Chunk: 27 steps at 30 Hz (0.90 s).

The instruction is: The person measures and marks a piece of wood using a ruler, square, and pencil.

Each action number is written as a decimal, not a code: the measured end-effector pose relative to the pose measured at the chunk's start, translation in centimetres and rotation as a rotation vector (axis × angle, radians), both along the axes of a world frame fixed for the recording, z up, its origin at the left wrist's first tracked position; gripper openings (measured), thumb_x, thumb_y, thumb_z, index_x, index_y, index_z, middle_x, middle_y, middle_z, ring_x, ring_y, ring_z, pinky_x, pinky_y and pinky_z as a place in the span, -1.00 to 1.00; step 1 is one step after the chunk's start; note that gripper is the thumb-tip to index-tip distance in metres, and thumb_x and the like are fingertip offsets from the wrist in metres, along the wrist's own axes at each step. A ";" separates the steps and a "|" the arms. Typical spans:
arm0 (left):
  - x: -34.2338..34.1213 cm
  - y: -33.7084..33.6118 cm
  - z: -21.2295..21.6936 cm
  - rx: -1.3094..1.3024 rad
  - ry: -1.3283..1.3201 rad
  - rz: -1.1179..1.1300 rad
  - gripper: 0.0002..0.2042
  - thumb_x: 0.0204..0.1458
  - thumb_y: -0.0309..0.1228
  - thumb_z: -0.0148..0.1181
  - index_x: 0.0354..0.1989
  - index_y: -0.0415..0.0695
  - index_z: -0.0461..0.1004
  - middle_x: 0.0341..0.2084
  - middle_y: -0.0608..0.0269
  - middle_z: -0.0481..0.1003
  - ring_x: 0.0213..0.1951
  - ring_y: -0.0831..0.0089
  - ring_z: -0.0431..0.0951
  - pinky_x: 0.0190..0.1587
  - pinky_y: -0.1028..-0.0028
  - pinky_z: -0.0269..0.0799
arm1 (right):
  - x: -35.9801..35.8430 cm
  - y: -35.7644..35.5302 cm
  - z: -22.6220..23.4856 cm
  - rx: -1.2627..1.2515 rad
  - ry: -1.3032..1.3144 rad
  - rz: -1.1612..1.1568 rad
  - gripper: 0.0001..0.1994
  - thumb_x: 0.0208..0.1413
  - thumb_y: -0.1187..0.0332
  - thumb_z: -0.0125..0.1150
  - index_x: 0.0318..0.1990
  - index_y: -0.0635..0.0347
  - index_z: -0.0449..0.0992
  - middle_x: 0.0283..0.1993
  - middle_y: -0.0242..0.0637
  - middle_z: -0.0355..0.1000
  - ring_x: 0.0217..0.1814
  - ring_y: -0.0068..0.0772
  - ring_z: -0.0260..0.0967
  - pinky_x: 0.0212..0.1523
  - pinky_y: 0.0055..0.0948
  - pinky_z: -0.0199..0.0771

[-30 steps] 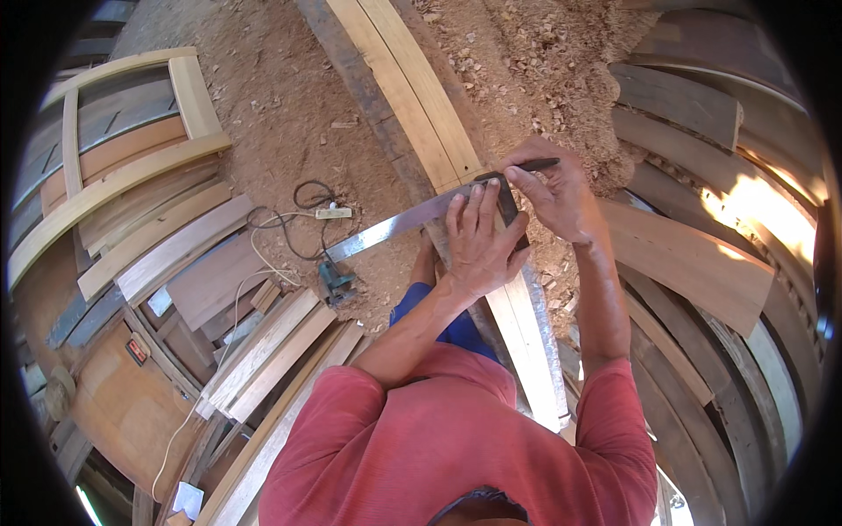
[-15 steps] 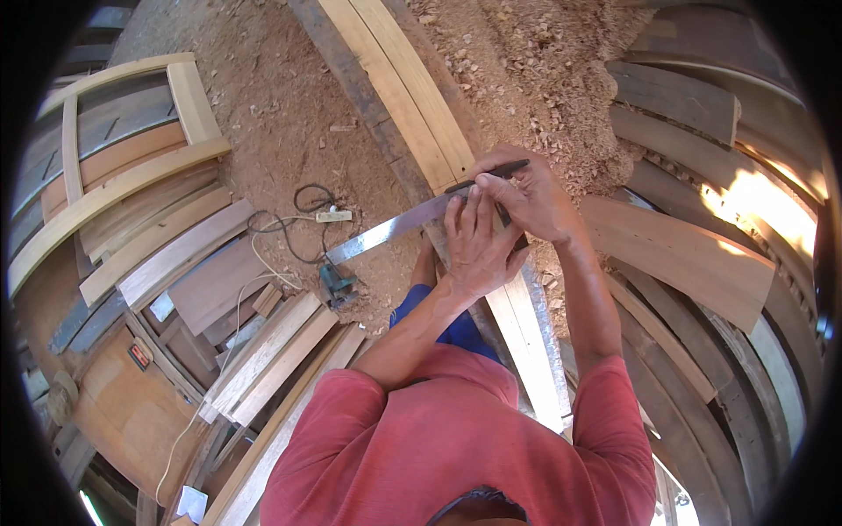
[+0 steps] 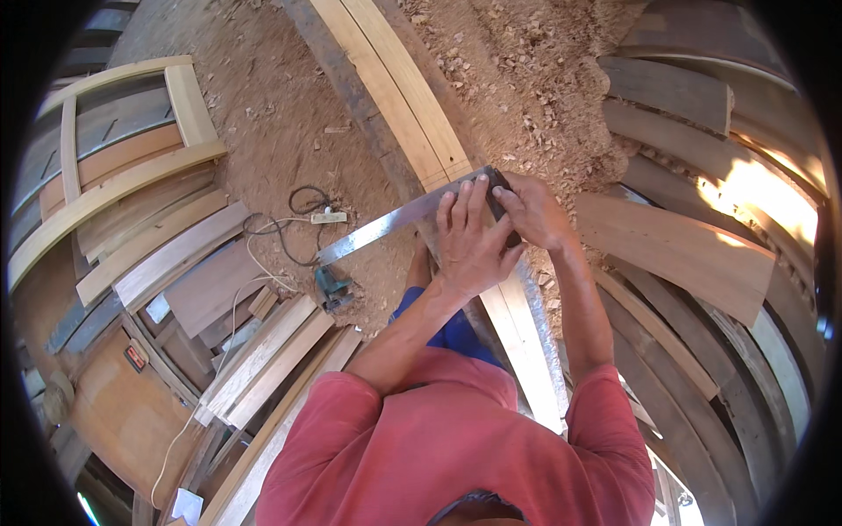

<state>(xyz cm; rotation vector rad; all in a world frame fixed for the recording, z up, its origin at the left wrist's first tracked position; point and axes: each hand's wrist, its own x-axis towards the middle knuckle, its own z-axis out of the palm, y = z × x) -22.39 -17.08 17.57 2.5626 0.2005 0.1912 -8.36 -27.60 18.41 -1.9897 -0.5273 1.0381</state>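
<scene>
Two pale timber strips [image 3: 399, 96] run side by side along a darker, weathered beam [image 3: 351, 83], passing beneath my hands. Across them lies a try square with a shiny metal blade [image 3: 373, 232] pointing left and a dark stock [image 3: 502, 197] at the right edge. My left hand [image 3: 469, 241] presses its fingers over the blade, thumb near the stock, holding the square on the wood. My right hand [image 3: 537, 215] is closed at the stock's right side, its fingertips on it. Thin dark lines show on the strips just beyond the blade. No pencil can be made out now.
A teal power tool [image 3: 333, 287] and a power strip [image 3: 329, 217] with tangled cable lie on the ground left. Stacked boards [image 3: 675, 254] crowd the right, with more timber [image 3: 263, 359] and a pale frame [image 3: 132, 175] at left. Wood shavings [image 3: 544, 105] cover the ground beyond.
The dark pencil-like stick in my right hand is no longer visible. My right hand has lowered onto the square's stock. My left hand stays on the blade, and the view has shifted slightly.
</scene>
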 end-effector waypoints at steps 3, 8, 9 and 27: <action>-0.1 -0.9 -0.4 -0.005 0.016 0.015 -0.41 -0.13 0.02 0.52 0.13 0.09 0.64 0.48 -0.21 0.15 0.47 -0.17 0.12 0.49 -0.16 -0.11 | 0.1 -0.9 -0.5 -0.011 0.005 0.002 -0.81 0.39 0.40 0.12 -0.08 0.39 0.55 -0.35 -0.09 0.52 -0.32 -0.36 0.38 -0.19 -0.24 0.50; -1.4 -3.0 -0.6 -0.025 0.035 0.051 -0.41 -0.19 0.00 0.55 0.11 0.20 0.65 0.52 -0.13 0.14 0.50 -0.12 0.10 0.51 -0.14 -0.13 | -1.0 -2.4 -0.2 0.046 0.046 -0.013 -0.82 0.40 0.41 0.12 -0.12 0.39 0.54 -0.44 -0.19 0.43 -0.35 -0.48 0.28 -0.25 -0.30 0.45; -1.6 -3.3 -0.7 -0.024 0.031 0.056 -0.41 -0.19 -0.01 0.55 0.11 0.20 0.65 0.52 -0.13 0.14 0.50 -0.13 0.10 0.51 -0.14 -0.12 | -1.3 -2.6 -0.2 0.041 0.059 -0.015 -0.82 0.40 0.41 0.12 -0.13 0.39 0.54 -0.45 -0.20 0.42 -0.35 -0.50 0.26 -0.26 -0.31 0.45; -3.5 -5.3 -0.6 -0.056 0.042 0.058 -0.41 -0.19 -0.04 0.55 0.12 0.19 0.65 0.51 -0.10 0.15 0.51 -0.10 0.08 0.51 -0.12 -0.13 | -2.5 -4.7 0.5 -0.075 0.075 0.039 -0.73 0.35 0.32 0.14 0.01 0.34 0.59 -0.22 0.17 0.57 -0.23 0.10 0.56 -0.08 -0.09 0.54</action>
